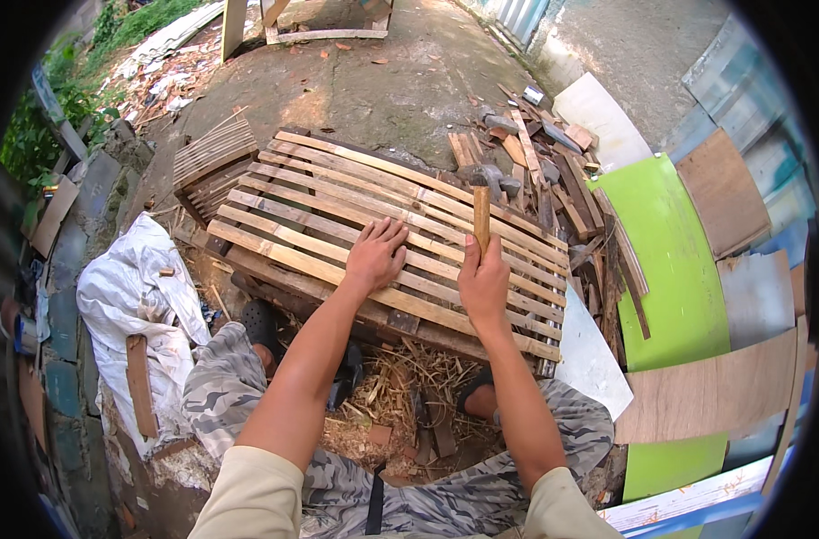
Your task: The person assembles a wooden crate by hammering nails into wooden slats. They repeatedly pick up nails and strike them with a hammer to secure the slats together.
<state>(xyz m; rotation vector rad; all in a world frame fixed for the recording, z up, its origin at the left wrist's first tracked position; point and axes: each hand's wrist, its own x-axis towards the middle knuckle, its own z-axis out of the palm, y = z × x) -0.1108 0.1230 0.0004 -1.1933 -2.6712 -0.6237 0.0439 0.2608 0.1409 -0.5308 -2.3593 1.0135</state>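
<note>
A wooden slatted pallet [320,193] lies tilted in front of me on the ground. My left hand [374,254] rests flat on its slats, fingers spread. My right hand [483,280] is closed around the wooden handle of a hammer [481,211], held upright. The hammer's dark metal head [483,175] is raised above the far slats of the pallet. My knees in camouflage trousers are below, with my feet in dark sandals under the pallet's near edge.
A smaller slatted panel [214,153] lies at the pallet's left. A white sack [140,287] sits at left. Scrap wood pieces [553,162] pile at right, beside a green board [674,260] and plywood sheets [715,386]. Wood chips [400,386] cover the ground between my legs.
</note>
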